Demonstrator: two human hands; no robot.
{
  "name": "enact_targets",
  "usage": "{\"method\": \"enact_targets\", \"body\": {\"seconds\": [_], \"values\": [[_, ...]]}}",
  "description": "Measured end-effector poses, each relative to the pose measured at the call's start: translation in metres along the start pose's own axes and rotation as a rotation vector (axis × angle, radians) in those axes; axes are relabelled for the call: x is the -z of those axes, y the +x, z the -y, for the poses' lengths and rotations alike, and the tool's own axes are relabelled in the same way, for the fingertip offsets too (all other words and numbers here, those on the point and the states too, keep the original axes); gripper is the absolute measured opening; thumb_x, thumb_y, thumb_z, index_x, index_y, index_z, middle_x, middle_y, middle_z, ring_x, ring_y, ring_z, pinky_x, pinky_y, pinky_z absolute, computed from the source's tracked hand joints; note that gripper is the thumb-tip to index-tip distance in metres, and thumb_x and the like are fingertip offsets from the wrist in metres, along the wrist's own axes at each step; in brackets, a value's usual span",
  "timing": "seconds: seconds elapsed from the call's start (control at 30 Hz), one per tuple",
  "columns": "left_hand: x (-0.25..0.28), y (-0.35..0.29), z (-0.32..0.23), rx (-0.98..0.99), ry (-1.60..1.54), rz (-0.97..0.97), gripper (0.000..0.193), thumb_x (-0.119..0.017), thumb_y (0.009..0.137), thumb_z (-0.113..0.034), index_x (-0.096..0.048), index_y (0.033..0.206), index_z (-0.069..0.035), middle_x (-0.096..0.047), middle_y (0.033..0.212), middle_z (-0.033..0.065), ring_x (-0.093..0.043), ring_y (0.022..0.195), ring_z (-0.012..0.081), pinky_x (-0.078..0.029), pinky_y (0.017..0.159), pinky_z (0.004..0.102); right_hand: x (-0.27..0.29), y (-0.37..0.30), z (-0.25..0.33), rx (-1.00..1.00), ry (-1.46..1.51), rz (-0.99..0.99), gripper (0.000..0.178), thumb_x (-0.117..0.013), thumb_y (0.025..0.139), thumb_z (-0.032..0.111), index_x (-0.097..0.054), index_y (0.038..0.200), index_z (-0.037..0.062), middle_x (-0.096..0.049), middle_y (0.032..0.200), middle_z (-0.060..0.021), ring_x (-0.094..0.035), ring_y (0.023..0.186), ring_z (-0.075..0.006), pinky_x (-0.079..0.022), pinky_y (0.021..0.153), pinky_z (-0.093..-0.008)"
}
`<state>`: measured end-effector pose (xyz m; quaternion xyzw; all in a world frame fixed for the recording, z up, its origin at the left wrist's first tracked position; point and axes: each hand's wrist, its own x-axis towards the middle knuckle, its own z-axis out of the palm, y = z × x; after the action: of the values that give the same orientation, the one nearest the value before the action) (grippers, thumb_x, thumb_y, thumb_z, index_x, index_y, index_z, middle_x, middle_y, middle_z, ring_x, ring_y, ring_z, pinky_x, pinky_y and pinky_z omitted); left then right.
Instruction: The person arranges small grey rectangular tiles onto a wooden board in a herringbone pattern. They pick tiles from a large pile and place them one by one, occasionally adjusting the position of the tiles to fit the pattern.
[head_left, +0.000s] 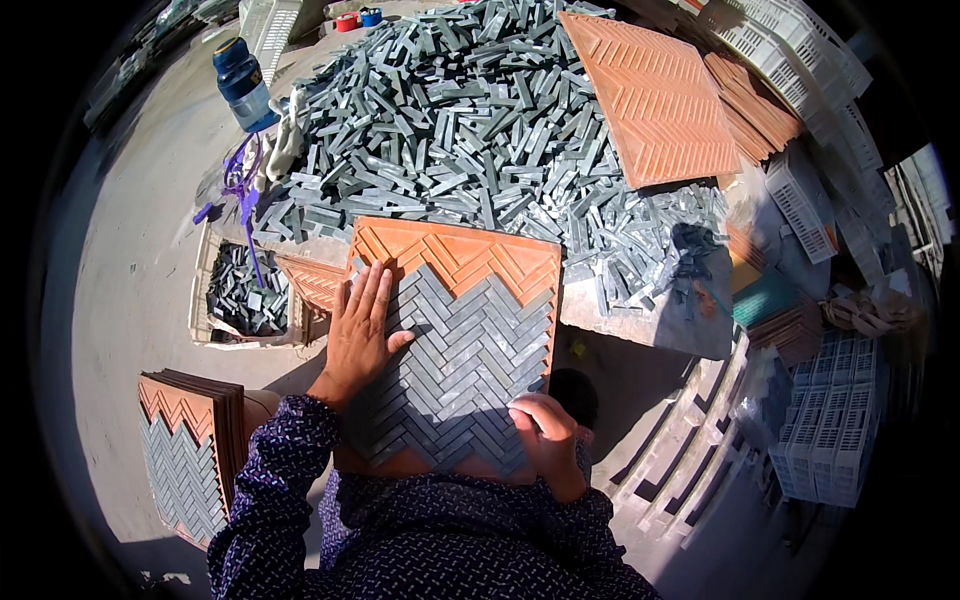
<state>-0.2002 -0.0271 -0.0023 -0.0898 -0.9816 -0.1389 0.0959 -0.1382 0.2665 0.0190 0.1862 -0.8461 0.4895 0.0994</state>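
An orange herringbone mould tray (400, 240) leans between my lap and the table edge. Grey stone strips fill most of its grooves in a zigzag pattern (450, 360); bare orange grooves show along its top. My left hand (362, 335) lies flat on the upper left of the strips, fingers stretched and thumb out to the side. At the lower right edge of the pattern, my right hand (548, 438) is closed, its fingers curled and the fingertips touching the strips. Whatever it may pinch is hidden.
A big heap of loose grey strips (430, 110) covers the table beyond. Another orange tray (655, 100) lies on its right. Left are a basket of strips (250, 285), a blue bottle (243, 90) and a stack of filled trays (185, 450). White crates (825, 430) stand right.
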Motion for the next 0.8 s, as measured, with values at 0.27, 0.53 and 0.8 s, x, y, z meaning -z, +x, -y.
{"method": "enact_targets", "body": {"seconds": [0.27, 0.53, 0.8], "values": [[0.003, 0.009, -0.023, -0.142, 0.04, 0.086, 0.092, -0.036, 0.087, -0.068, -0.025, 0.147, 0.0, -0.027, 0.152, 0.0183, -0.025, 0.141, 0.0326, -0.014, 0.113, 0.0529, 0.001, -0.001, -0.006, -0.033, 0.025, -0.074, 0.008, -0.066, 0.082, 0.003, -0.065, 0.09, -0.0004, -0.066, 0.085, -0.0151, -0.065, 0.077, -0.0304, -0.052, 0.068, -0.0349], [-0.013, 0.022, -0.061, -0.261, 0.065, 0.071, 0.091, -0.04, 0.086, -0.067, -0.026, 0.146, 0.0, -0.026, 0.153, 0.0149, -0.024, 0.142, 0.029, -0.017, 0.114, 0.0516, 0.004, 0.0, -0.011, -0.076, 0.059, -0.055, 0.009, -0.068, 0.08, 0.002, -0.067, 0.089, 0.0005, -0.067, 0.087, -0.014, -0.066, 0.078, -0.0275, -0.052, 0.07, -0.0335], [-0.037, 0.032, -0.117, -0.374, -0.003, 0.093, 0.09, -0.045, 0.085, -0.063, -0.028, 0.145, 0.002, -0.026, 0.153, 0.0161, -0.024, 0.142, 0.0288, -0.014, 0.115, 0.048, 0.008, -0.001, -0.013, -0.065, 0.035, -0.108, 0.011, -0.068, 0.08, 0.0, -0.067, 0.091, 0.0008, -0.067, 0.089, -0.0141, -0.066, 0.078, -0.0263, -0.052, 0.069, -0.0321]]}}
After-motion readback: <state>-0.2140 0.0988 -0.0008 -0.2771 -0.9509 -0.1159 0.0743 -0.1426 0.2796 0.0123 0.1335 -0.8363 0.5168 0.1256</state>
